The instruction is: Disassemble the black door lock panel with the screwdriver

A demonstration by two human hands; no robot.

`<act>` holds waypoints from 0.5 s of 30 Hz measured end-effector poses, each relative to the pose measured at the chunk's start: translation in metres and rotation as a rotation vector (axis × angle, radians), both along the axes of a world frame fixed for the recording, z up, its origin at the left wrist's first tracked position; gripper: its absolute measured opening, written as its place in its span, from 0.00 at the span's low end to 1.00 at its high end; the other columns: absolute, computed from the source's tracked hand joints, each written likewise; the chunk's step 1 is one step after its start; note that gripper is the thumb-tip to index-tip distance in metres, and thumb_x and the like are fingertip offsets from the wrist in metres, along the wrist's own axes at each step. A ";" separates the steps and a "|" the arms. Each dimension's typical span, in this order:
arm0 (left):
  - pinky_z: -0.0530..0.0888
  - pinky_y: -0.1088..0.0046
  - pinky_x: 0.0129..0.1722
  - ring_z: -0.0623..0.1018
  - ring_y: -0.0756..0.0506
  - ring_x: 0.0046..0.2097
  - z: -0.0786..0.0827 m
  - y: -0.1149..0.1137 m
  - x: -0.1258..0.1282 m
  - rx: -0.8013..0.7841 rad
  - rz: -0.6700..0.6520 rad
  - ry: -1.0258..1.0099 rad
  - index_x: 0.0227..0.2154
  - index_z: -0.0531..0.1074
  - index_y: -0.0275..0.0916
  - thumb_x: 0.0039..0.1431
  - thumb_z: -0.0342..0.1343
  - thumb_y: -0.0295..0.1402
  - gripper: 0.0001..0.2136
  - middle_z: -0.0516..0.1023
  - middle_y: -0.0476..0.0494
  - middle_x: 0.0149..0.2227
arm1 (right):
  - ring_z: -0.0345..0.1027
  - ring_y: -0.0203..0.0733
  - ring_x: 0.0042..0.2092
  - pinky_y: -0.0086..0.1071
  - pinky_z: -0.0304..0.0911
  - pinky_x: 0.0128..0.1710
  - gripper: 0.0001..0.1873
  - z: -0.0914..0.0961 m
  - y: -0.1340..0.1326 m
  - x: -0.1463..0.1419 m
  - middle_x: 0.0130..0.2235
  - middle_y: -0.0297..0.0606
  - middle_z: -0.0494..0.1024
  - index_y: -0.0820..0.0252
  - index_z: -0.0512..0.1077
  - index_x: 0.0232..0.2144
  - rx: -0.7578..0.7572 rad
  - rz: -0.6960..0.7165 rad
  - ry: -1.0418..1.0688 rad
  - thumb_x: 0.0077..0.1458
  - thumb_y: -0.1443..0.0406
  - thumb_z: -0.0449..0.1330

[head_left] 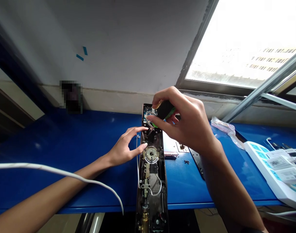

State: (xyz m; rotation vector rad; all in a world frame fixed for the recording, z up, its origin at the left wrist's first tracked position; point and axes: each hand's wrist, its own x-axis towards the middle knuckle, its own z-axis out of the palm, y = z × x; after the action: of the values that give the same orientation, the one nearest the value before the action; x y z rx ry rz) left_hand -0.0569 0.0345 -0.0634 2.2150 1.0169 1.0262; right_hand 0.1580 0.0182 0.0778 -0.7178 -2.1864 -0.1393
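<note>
my right hand (186,124) grips black-green tool (165,110); left hand (125,149) open beside door lock (162,181); slip could snag thin wire (159,189).

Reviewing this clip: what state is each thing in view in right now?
Door lock panel: back open, wiring exposed, lying on the blue bench.
Right hand: gripping a black-and-green object above the panel.
Left hand: fingers spread at the panel's edge.
White cable: slack, across the left forearm.
Power strip: adapters plugged in.
Loose screws: lying on the bench.
</note>
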 end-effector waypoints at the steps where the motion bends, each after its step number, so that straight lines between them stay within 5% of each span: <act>1: 0.73 0.53 0.60 0.75 0.38 0.58 0.000 0.000 0.000 -0.003 -0.006 -0.003 0.63 0.64 0.51 0.66 0.60 0.39 0.24 0.73 0.43 0.61 | 0.65 0.34 0.34 0.32 0.65 0.35 0.14 0.000 0.000 0.000 0.39 0.34 0.75 0.58 0.69 0.47 -0.011 0.014 -0.002 0.58 0.71 0.62; 4: 0.70 0.50 0.63 0.72 0.37 0.62 0.002 -0.001 0.000 -0.008 -0.014 -0.004 0.63 0.64 0.51 0.66 0.60 0.40 0.24 0.71 0.42 0.63 | 0.68 0.36 0.35 0.33 0.66 0.34 0.20 0.002 -0.002 0.002 0.41 0.36 0.76 0.57 0.68 0.49 -0.059 0.039 -0.017 0.55 0.75 0.60; 9: 0.65 0.47 0.68 0.63 0.33 0.69 0.010 -0.005 -0.001 0.106 0.090 0.035 0.61 0.68 0.48 0.62 0.64 0.41 0.25 0.59 0.38 0.69 | 0.70 0.36 0.35 0.34 0.67 0.34 0.12 0.005 -0.003 0.006 0.39 0.35 0.77 0.58 0.70 0.46 -0.025 0.005 -0.018 0.59 0.71 0.61; 15: 0.68 0.50 0.64 0.68 0.36 0.62 0.028 0.000 0.004 0.450 0.033 0.097 0.58 0.70 0.42 0.62 0.66 0.37 0.23 0.76 0.40 0.53 | 0.71 0.37 0.34 0.35 0.69 0.35 0.12 0.013 -0.006 0.012 0.38 0.35 0.78 0.56 0.71 0.42 0.034 -0.038 0.092 0.55 0.71 0.63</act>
State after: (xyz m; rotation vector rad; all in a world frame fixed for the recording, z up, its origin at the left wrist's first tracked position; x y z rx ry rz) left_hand -0.0531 0.0344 -0.0352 2.6352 0.9350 1.2740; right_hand 0.1699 0.0121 0.0904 -0.7333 -2.0791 -0.1596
